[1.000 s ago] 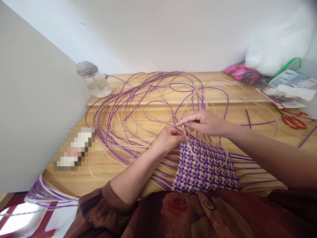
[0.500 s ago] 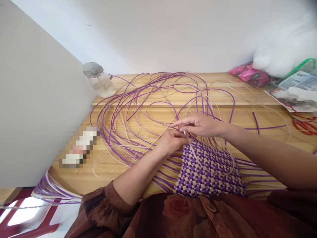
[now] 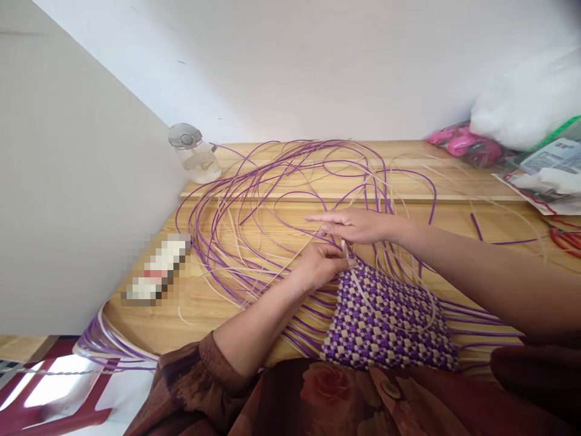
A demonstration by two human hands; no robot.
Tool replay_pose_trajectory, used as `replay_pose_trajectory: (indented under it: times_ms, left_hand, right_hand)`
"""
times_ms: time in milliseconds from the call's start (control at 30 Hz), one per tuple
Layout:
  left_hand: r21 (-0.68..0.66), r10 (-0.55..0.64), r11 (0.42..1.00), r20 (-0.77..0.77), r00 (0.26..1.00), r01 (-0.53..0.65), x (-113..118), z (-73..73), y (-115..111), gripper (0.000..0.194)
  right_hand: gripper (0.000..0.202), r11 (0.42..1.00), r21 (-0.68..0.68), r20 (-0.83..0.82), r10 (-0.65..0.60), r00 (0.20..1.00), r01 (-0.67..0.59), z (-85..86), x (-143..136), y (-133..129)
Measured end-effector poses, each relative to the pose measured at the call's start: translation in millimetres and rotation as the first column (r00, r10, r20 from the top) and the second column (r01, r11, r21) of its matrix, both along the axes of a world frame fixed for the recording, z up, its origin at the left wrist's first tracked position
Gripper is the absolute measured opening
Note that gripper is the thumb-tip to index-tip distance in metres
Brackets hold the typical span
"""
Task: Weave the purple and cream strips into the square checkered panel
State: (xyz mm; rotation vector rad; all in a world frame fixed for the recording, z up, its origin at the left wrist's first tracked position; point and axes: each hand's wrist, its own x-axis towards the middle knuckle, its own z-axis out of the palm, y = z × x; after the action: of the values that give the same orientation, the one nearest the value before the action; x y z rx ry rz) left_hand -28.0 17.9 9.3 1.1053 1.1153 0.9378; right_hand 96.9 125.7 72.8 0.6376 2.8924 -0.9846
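A woven piece (image 3: 390,315) in a purple and cream check lies at the table's front, against my clothing. My left hand (image 3: 320,266) pinches its upper left corner between thumb and fingers, where a cream plastic strand (image 3: 344,249) stands up from the weave. Just above, my right hand (image 3: 358,225) is closed on that strand, its index finger stretched out to the left; the grip itself is partly hidden. A loop of cream strand (image 3: 424,327) droops over the face of the weave. Long loose purple and cream strands (image 3: 218,242) fan out from its edges.
At the back left stands a clear bottle (image 3: 200,160) with a grey lid. A blurred-out item (image 3: 157,272) lies on the left. Pink bundles (image 3: 467,142), a white plastic bag (image 3: 517,103), papers (image 3: 551,160) and red-handled scissors (image 3: 567,241) sit at the right.
My right hand has moved slightly up and left from the weave's corner, and more of the cream strand shows there. My left hand keeps its pinch. The whole view has shifted a little.
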Motion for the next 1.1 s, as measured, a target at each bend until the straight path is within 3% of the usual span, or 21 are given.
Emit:
replay_pose_trajectory:
  times_ms: [67,133,167,233,267,333,367,433,500,600,700,833,900,1000,1100]
  left_hand:
    - [-0.025,0.009,1.000,-0.005,1.000,-0.009,1.3,-1.0,-0.2,0.037]
    - [-0.043,0.026,0.999,-0.006,1.000,-0.026,3.2,-1.9,-0.9,0.038]
    - [-0.053,0.032,0.998,-0.003,0.999,-0.032,4.2,-2.2,-1.4,0.039]
    - [-0.080,0.049,0.996,0.012,0.999,-0.048,6.5,-2.4,-3.1,0.038]
    - [-0.095,0.063,0.994,0.022,0.998,-0.061,7.7,-2.1,-4.1,0.038]
    - [-0.117,0.091,0.989,0.024,0.996,-0.088,9.9,-0.7,-6.0,0.037]
    - [-0.125,0.101,0.987,0.012,0.995,-0.098,10.8,0.4,-6.7,0.037]
    - [-0.136,0.101,0.985,-0.013,0.995,-0.102,12.1,2.7,-7.3,0.037]
    - [-0.134,0.089,0.987,-0.006,0.996,-0.089,12.8,4.4,-6.7,0.036]
    - [-0.091,0.088,0.992,0.006,0.996,-0.087,12.3,4.8,-5.0,0.035]
    - [-0.057,0.077,0.995,-0.039,0.996,-0.079,10.7,2.9,-3.6,0.041]
    - [-0.092,0.044,0.995,0.007,0.999,-0.044,8.2,-1.5,-4.1,0.039]
    - [-0.099,0.027,0.995,0.047,0.999,-0.023,7.0,-3.6,-5.4,0.037]
    - [-0.097,0.014,0.995,0.075,0.997,-0.006,5.9,-4.2,-7.8,0.037]
    - [-0.129,0.023,0.992,0.108,0.994,-0.009,6.2,-0.8,-9.5,0.037]
  right_hand:
    - [0.053,0.999,0.033,0.018,-0.022,1.000,0.022,1.0,-7.8,16.2]
    - [0.047,0.990,0.067,-0.102,-0.120,0.987,0.127,14.3,-8.0,42.3]
    - [0.041,0.974,0.078,-0.203,-0.192,0.960,0.211,26.5,-3.9,58.2]
    - [0.034,0.898,0.062,-0.455,-0.363,0.813,0.436,58.5,12.8,90.6]
    - [0.042,0.875,0.061,-0.502,-0.389,0.772,0.480,75.0,23.8,103.8]
    - [0.043,0.847,0.146,-0.553,-0.358,0.753,0.510,98.9,44.8,116.1]
    - [0.042,0.838,0.236,-0.523,-0.316,0.791,0.491,103.4,52.0,113.3]
    - [0.038,0.858,0.285,-0.461,-0.269,0.845,0.428,95.1,55.3,90.3]
    - [0.028,0.924,0.266,-0.335,-0.179,0.925,0.275,69.9,43.5,54.1]
    - [0.030,0.999,0.045,-0.134,0.015,0.991,-0.009,27.9,14.2,6.5]
    - [0.036,0.989,-0.148,-0.050,-0.018,0.999,0.011,4.8,-3.6,-10.9]
    - [0.030,0.971,-0.112,-0.059,-0.217,0.974,0.210,-0.7,2.4,-5.6]
    - [0.030,0.971,-0.069,-0.069,-0.232,0.970,0.227,1.0,13.4,-1.6]
    - [0.030,0.994,0.028,-0.072,-0.105,0.992,0.107,6.5,33.4,3.0]
    - [0.025,0.978,0.209,-0.087,0.048,0.995,-0.029,15.7,52.2,6.6]
